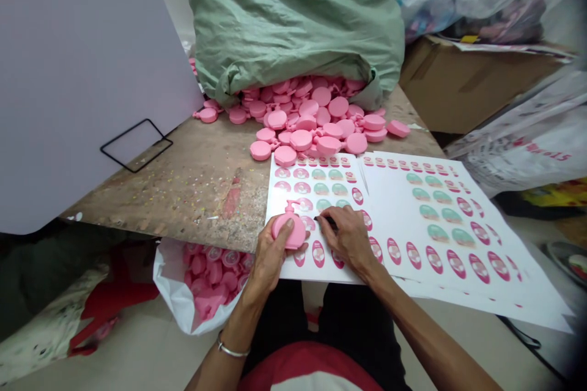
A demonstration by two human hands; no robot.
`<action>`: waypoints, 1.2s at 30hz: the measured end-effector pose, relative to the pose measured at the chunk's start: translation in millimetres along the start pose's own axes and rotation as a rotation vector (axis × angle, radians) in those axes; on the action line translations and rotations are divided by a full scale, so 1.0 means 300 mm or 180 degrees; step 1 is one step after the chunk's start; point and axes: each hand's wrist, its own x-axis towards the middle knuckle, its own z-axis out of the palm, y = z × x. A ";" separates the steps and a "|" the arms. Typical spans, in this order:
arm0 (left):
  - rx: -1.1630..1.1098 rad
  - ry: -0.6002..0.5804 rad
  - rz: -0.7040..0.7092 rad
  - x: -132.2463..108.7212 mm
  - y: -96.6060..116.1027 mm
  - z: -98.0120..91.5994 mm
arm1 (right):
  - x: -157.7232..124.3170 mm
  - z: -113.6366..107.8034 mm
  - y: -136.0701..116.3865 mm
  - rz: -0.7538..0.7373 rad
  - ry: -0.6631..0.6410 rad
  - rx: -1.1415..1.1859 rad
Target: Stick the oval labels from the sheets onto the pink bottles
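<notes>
Head view: I see a big green sack (293, 18) lying at the back of the counter (183, 177), its mouth spilling a pile of pink pieces (312, 122) toward me. A white board (77, 73) leans at the left. Two sticker sheets (440, 220) lie side by side on the counter's near edge, just touching the pile. Below the edge, a white bag (172, 293) holds more pink pieces. My left hand (270, 253) has its fingers clamped on one pink pump-bottle piece (288, 229), held over the left sheet. My right hand (346, 235) rests just beside it on that sheet, fingertips drawn together at a small dark spot; I cannot tell whether they grip anything.
</notes>
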 end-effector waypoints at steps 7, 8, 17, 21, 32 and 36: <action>0.0042 -0.0063 0.0032 0.009 -0.001 -0.002 | 0.011 0.009 0.003 0.0125 0.0046 0.0044; 0.0043 -0.0058 0.0037 0.008 -0.001 -0.001 | 0.011 0.011 0.001 0.0191 0.0078 0.0109; -0.0361 -0.0089 0.0195 -0.009 0.007 -0.006 | 0.043 -0.089 0.001 0.1231 0.0053 0.2373; -0.0441 -0.0099 0.0108 -0.038 0.032 0.026 | 0.058 -0.151 -0.058 0.1102 -0.0256 0.2651; -0.0409 -0.0189 0.0202 -0.079 0.037 0.068 | 0.028 -0.181 -0.127 0.0736 -0.0228 0.2565; -0.0475 -0.0227 0.0211 -0.078 0.037 0.072 | 0.025 -0.181 -0.130 0.0727 -0.0148 0.2486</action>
